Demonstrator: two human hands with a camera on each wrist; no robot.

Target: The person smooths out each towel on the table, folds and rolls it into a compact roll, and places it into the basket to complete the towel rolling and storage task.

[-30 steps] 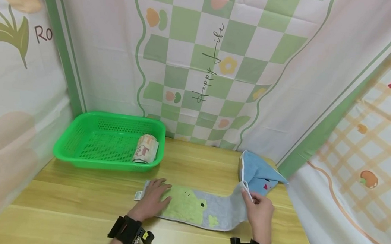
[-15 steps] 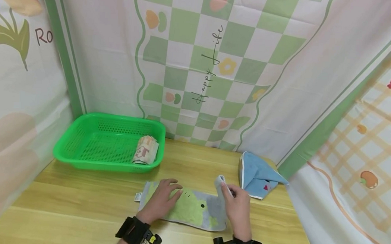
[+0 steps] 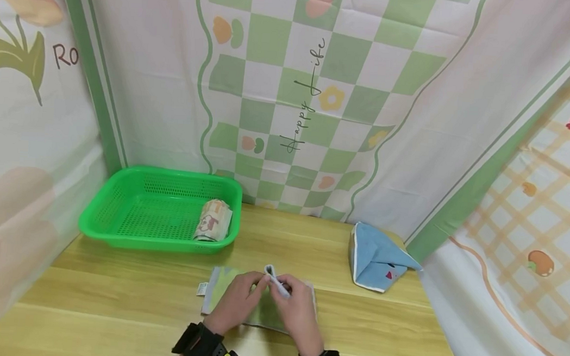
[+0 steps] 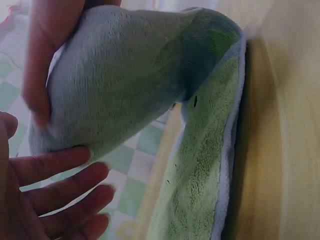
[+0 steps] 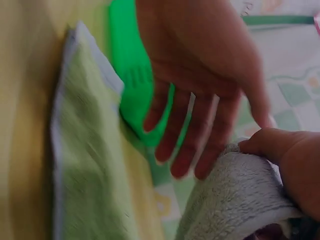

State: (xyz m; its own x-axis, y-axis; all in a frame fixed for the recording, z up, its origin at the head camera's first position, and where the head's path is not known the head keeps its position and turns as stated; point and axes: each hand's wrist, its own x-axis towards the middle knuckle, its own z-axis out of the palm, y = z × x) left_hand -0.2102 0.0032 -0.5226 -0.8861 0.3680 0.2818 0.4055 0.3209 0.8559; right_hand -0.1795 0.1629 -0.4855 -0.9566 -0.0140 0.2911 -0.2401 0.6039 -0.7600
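Grey-green towel (image 3: pixel 268 314) is lying partly lifted on the desk (image 3: pixel 111 298), its raised end now reaching the left hand (image 3: pixel 237 302), fingers loosely spread, as the right hand (image 3: pixel 298 312) is pinching it, advancing the fold leftward.

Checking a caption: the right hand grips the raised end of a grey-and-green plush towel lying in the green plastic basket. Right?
Not in the basket: the head view shows the plush towel lying on the pale wooden table, its raised end gripped by the right hand.

head: high, forward-down, farther | left wrist, right wrist: close, rolled sideways | shared: towel (image 4: pixel 125 65)
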